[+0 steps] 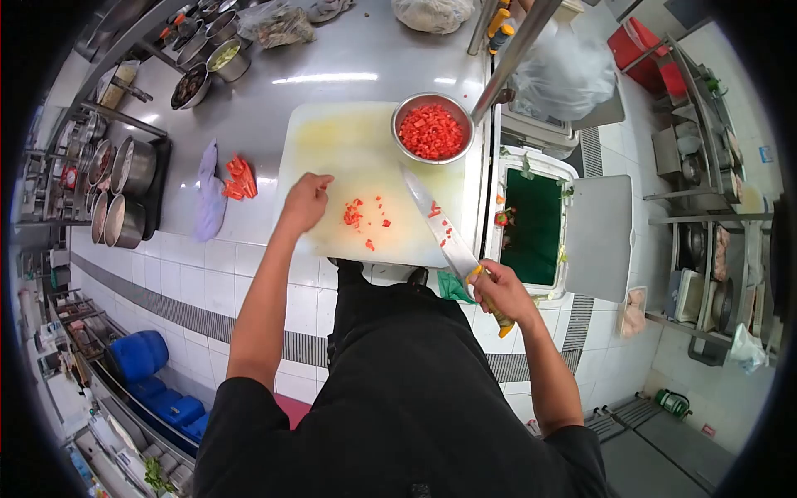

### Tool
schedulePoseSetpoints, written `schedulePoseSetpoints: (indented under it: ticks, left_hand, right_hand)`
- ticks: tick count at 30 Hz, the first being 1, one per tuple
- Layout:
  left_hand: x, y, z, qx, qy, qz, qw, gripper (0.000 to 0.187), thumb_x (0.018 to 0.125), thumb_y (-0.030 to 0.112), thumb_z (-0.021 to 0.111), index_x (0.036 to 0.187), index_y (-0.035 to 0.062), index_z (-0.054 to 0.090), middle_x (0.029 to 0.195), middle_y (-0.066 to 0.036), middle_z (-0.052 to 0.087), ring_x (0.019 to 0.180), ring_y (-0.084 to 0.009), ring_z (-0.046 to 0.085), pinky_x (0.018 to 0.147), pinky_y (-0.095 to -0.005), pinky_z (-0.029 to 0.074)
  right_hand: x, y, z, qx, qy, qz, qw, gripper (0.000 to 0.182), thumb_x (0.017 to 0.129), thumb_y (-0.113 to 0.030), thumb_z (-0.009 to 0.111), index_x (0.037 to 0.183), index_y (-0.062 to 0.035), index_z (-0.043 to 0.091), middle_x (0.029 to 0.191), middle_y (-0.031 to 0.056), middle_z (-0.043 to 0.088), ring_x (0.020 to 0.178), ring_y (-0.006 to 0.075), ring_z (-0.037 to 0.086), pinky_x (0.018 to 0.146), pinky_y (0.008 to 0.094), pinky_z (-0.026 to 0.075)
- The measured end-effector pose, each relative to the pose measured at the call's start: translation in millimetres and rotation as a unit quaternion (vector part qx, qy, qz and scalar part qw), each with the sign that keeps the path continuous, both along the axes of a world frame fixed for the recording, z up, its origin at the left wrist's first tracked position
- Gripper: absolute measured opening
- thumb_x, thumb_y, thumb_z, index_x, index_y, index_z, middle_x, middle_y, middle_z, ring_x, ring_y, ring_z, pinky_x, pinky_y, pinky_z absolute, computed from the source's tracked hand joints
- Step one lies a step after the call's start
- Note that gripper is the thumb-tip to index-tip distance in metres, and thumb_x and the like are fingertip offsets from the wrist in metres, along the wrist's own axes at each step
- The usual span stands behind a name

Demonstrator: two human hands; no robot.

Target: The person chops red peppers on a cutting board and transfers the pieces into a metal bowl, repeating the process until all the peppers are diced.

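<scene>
My right hand (501, 290) is closed around the yellow handle of a chef's knife (448, 236). The blade points up and left over the cutting board's right side, with bits of diced red pepper stuck to it. My left hand (307, 202) hovers at the left part of the white cutting board (332, 141), fingers loosely curled and a little apart, with nothing visible in them. Between my hands lie scattered red pepper dice (354, 214). A steel bowl (397, 141) full of diced red pepper (431, 131) sits at the board's upper right corner.
Red pepper pieces (240, 178) and a lilac cloth (210, 192) lie on the steel counter left of the board. An open bin (531, 224) with scraps stands to the right. Steel pots (133, 166) are at far left; a metal post (515, 58) rises beyond the bowl.
</scene>
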State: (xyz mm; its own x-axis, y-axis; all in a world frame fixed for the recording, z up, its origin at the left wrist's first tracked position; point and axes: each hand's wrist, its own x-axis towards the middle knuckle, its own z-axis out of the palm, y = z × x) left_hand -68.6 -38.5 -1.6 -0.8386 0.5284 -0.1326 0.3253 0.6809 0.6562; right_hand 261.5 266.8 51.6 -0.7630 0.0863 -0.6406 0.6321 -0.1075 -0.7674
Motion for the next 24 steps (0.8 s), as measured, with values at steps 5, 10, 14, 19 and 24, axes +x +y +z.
schedulePoseSetpoints:
  ticks: [5,10,14,19,24]
  left_hand:
    - [55,11,-7,0.001,0.097,-0.057,0.994,0.051,0.086,-0.006,0.055,0.136,-0.0015,0.065,0.128,-0.019,0.062,0.121,-0.0362,0.059,0.107,-0.0406,0.049]
    - [75,24,1,0.01,0.037,-0.077,0.996,0.054,0.087,-0.009,0.054,0.14,-0.0006,0.062,0.13,-0.018,0.06,0.124,-0.0362,0.057,0.109,-0.0406,0.048]
    - [90,17,4,0.006,0.031,-0.092,0.995,0.054,0.087,-0.007,0.057,0.14,-0.0018,0.061,0.129,-0.017,0.06,0.118,-0.0347,0.062,0.104,-0.0391,0.051]
    - [122,19,6,0.005,0.009,-0.045,0.999,0.054,0.085,-0.003,0.068,0.138,-0.0018,0.062,0.125,-0.017,0.062,0.113,-0.0335,0.066,0.1,-0.0392,0.054]
    - [142,27,-17,0.066,0.033,0.047,0.996,0.046,0.086,-0.003,0.073,0.131,-0.001,0.064,0.121,-0.017,0.064,0.097,-0.0304,0.071,0.09,-0.0383,0.059]
  right_hand:
    - [-16,-13,-32,0.005,0.003,0.008,1.0,0.023,0.104,-0.025,0.064,0.112,-0.0033,0.064,0.07,0.0017,0.06,0.052,0.0098,0.056,0.05,0.0266,0.046]
    - [-34,-29,-40,0.005,0.01,0.087,0.996,0.024,0.103,-0.027,0.065,0.109,-0.004,0.065,0.069,0.0014,0.06,0.052,0.0097,0.055,0.05,0.0272,0.044]
    - [-26,-32,-31,0.009,-0.018,0.115,0.993,0.023,0.103,-0.028,0.066,0.105,-0.0044,0.065,0.069,0.0009,0.06,0.052,0.0095,0.054,0.051,0.0273,0.044]
    - [-11,-39,-30,-0.002,-0.036,0.118,0.992,0.022,0.103,-0.027,0.066,0.103,-0.0048,0.064,0.069,0.001,0.06,0.053,0.0094,0.054,0.051,0.0274,0.045]
    - [-13,-54,-45,-0.043,-0.031,0.12,0.991,0.021,0.102,-0.026,0.066,0.101,-0.0048,0.064,0.07,0.0014,0.06,0.053,0.0097,0.055,0.051,0.0273,0.045]
